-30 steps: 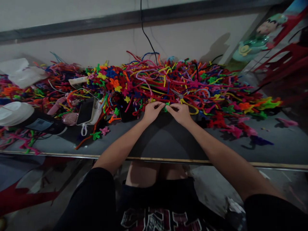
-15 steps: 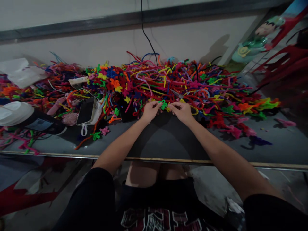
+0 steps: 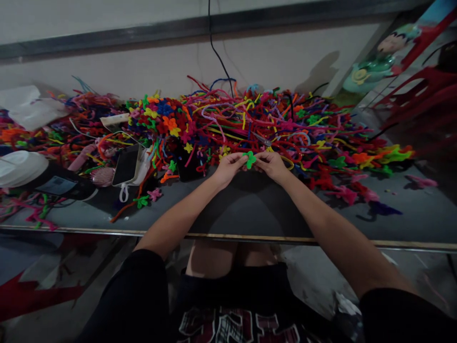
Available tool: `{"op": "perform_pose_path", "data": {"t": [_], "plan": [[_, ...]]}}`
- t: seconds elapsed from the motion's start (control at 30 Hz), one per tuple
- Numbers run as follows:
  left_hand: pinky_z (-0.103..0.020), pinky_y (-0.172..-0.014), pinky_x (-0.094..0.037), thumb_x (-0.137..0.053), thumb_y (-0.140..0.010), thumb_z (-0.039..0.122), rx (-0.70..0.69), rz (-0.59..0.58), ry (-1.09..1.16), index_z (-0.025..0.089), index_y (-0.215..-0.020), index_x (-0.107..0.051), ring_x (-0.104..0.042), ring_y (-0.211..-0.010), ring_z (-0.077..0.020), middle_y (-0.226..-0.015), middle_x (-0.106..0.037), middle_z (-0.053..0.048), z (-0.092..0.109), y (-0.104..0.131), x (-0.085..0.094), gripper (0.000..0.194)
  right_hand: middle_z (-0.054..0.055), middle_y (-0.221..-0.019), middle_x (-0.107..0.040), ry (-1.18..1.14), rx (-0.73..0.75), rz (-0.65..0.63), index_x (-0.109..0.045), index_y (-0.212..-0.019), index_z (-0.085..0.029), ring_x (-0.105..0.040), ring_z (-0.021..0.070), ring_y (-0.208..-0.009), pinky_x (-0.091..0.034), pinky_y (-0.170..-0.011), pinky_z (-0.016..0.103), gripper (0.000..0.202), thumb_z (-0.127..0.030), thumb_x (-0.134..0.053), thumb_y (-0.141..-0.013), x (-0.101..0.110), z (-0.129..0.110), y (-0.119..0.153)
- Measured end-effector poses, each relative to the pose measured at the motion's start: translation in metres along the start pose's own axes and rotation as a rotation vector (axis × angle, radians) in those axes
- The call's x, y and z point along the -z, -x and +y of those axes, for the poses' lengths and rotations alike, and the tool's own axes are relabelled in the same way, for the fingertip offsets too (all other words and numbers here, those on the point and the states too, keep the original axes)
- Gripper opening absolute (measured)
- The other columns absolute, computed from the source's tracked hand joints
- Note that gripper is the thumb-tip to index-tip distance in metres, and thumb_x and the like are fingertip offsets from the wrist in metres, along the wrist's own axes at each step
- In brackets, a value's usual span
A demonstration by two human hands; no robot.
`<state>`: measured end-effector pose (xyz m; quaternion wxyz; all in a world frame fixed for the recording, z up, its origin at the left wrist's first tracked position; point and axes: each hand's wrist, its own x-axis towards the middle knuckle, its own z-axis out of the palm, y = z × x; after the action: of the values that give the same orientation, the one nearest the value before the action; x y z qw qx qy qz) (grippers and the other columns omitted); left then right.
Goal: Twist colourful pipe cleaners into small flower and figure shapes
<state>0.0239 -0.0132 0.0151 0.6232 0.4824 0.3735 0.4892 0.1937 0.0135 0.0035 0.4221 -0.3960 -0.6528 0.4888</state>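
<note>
A green pipe-cleaner flower [image 3: 250,160] is held up between my two hands, above the dark table [image 3: 250,209]. My left hand [image 3: 230,167] pinches it from the left side. The fingertips of my right hand [image 3: 271,165] grip its right edge. Just behind my right hand lies a pair of scissors [image 3: 288,163] with yellow handles, its blades partly among the pipe cleaners. A heap of colourful pipe cleaners [image 3: 232,116] fills the table beyond my hands.
To the left are a phone [image 3: 126,164], a pink hairbrush [image 3: 103,176] and a large black cup with a white lid [image 3: 59,176]. Loose pipe-cleaner flowers [image 3: 342,193] lie at right. A black cable [image 3: 217,55] hangs down the wall. A figurine [image 3: 374,62] stands at far right.
My right hand has moved left and closed on the green flower, which it was apart from before. The flower has shifted slightly right and turned, its petals now showing more fully.
</note>
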Motion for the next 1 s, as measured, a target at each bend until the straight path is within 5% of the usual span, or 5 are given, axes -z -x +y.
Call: {"op": "perform_pose_path", "data": {"t": [0.3,0.4,0.7,0.83,1.0], "plan": [[-0.030,-0.067,-0.052,-0.038,-0.089,0.061,0.194,-0.280,0.072,0.016,-0.097,-0.066,-0.068,-0.087,-0.0215,-0.092,-0.071,-0.013,0.028,0.008,0.003,0.054,-0.001,-0.054,-0.054,-0.059,-0.036,-0.036,-0.062,-0.072,-0.018,-0.043,0.0091,-0.043,-0.034,-0.039,0.023,0.037,-0.054,-0.068,-0.066,-0.004,0.004,-0.004],[-0.033,-0.072,-0.053,-0.042,-0.087,0.062,0.178,-0.323,0.060,0.015,-0.098,-0.067,-0.068,-0.092,-0.0231,-0.095,-0.071,-0.014,0.027,0.010,0.001,0.054,-0.001,-0.056,-0.055,-0.041,-0.020,-0.063,-0.063,-0.072,-0.018,-0.042,0.0089,-0.043,-0.034,-0.040,0.023,0.035,-0.051,-0.070,-0.063,-0.004,0.003,-0.004],[-0.030,-0.078,-0.051,-0.065,-0.081,0.044,-0.128,-0.084,0.095,0.023,-0.115,-0.064,-0.064,-0.097,-0.0181,-0.107,-0.069,-0.007,0.000,0.001,0.004,0.040,-0.002,-0.046,-0.050,0.026,0.058,0.205,-0.064,-0.071,-0.018,-0.042,0.0090,-0.040,-0.031,-0.039,0.023,0.047,-0.065,-0.060,-0.074,-0.010,-0.001,0.000],[-0.028,-0.078,-0.049,-0.074,-0.072,0.042,-0.162,0.076,0.026,0.021,-0.103,-0.071,-0.062,-0.091,-0.0153,-0.106,-0.069,-0.004,-0.008,-0.008,0.012,0.037,-0.001,-0.055,-0.053,0.116,0.196,0.405,-0.065,-0.078,-0.019,-0.048,0.0106,-0.047,-0.036,-0.043,0.024,0.041,-0.057,-0.051,-0.086,-0.010,-0.006,0.006],[-0.023,-0.060,-0.043,-0.074,-0.070,0.046,-0.140,0.145,-0.045,0.016,-0.089,-0.073,-0.057,-0.067,-0.0102,-0.080,-0.070,-0.004,-0.009,-0.011,0.015,0.035,0.004,-0.081,-0.067,0.444,0.445,0.373,-0.069,-0.086,-0.020,-0.061,0.0154,-0.071,-0.049,-0.061,0.028,0.021,-0.040,-0.060,-0.085,-0.013,-0.014,0.011]]}}
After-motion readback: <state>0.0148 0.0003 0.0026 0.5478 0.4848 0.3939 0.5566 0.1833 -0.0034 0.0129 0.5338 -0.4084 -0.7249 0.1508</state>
